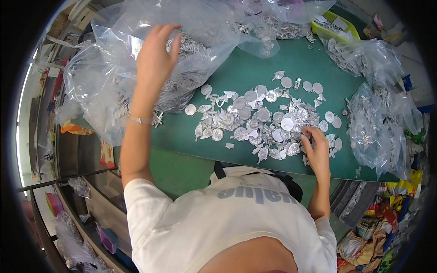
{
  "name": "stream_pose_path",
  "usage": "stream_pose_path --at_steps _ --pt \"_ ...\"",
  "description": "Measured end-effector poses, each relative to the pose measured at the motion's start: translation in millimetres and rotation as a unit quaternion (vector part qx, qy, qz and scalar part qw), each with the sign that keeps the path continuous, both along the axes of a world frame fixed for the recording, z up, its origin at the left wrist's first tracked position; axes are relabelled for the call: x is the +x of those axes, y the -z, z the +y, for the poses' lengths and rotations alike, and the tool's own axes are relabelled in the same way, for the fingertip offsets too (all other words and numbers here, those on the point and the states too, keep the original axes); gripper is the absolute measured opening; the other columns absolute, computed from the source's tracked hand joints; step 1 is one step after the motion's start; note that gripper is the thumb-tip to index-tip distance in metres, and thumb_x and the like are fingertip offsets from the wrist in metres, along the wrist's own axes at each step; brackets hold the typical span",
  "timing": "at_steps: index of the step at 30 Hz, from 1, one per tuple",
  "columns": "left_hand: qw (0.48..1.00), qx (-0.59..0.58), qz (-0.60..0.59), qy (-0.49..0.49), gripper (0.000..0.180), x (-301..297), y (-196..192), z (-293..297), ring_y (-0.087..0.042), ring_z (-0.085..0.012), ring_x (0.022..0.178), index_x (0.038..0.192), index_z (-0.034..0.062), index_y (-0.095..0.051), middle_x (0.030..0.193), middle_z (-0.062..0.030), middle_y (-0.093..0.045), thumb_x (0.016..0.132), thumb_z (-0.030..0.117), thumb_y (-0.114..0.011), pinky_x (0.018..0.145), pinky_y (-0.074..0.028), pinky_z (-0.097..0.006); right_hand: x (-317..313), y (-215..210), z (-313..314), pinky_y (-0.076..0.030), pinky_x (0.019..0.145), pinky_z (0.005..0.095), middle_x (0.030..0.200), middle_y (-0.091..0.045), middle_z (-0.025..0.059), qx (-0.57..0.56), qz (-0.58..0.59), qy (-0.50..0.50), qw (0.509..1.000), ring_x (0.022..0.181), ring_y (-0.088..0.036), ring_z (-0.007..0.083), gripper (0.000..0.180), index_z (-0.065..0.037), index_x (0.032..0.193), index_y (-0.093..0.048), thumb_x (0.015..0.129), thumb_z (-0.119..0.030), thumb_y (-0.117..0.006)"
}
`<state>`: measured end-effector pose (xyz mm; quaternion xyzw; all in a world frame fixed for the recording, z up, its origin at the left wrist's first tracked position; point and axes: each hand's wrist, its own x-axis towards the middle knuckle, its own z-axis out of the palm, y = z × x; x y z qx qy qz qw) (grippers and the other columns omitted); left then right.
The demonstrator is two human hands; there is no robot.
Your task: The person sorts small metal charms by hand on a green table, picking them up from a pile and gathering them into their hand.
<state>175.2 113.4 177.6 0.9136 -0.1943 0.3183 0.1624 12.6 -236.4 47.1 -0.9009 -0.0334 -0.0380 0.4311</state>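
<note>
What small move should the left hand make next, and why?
Probably draw the left hand back out of the clear plastic bag toward the pile of silver metal pieces. It is raised at the bag's mouth, while the right hand already fingers the pile's edge.

L hand (157, 54) in big clear bag (104, 68) of metal pcs; R hand (315, 148) picking at loose pile (264, 120) on green table (236, 73)

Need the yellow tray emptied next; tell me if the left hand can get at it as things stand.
Probably not directly: the left hand is in the big clear bag, and the yellow tray sits at the far right corner behind more bags.
</note>
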Motion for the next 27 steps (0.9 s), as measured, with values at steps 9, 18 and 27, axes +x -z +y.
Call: stream_pose_path --at_steps 9,18,27 --pt "0.94 -0.107 0.222 0.234 0.033 -97 140 -99 -0.053 -0.0309 0.096 0.103 0.0029 -0.057 0.105 -0.0119 -0.055 0.071 -0.002 -0.061 0.08 -0.043 -0.037 31 22 25 -0.032 0.091 0.0403 0.113 -0.051 0.0103 -0.153 -0.104 -0.07 0.98 0.109 -0.044 0.0299 0.037 -0.003 0.104 -0.053 0.071 -0.011 -0.068" --pt "0.954 -0.062 0.26 0.134 0.031 -89 177 -130 -0.052 -0.0301 0.094 0.098 0.0025 -0.053 0.101 -0.01 -0.056 0.069 0.004 -0.066 0.074 -0.04 -0.04 22 35 -15 -0.033 0.09 0.0391 0.109 -0.056 0.0109 -0.105 -0.111 0.066 0.986 0.101 -0.05 0.0306 0.02 -0.001 0.083 -0.057 0.07 -0.01 -0.069" --pt "0.839 -0.39 0.373 0.072 0.015 -103 173 -118 -0.063 -0.0156 0.069 0.097 -0.0015 -0.051 0.08 -0.0133 -0.065 0.083 -0.001 -0.056 0.059 -0.048 -0.025 10 34 0 -0.044 0.07 0.0312 0.088 -0.059 0.0115 -0.064 -0.229 0.028 0.971 0.079 -0.055 0.0262 0.02 0.001 0.086 -0.064 0.068 0.008 -0.061"
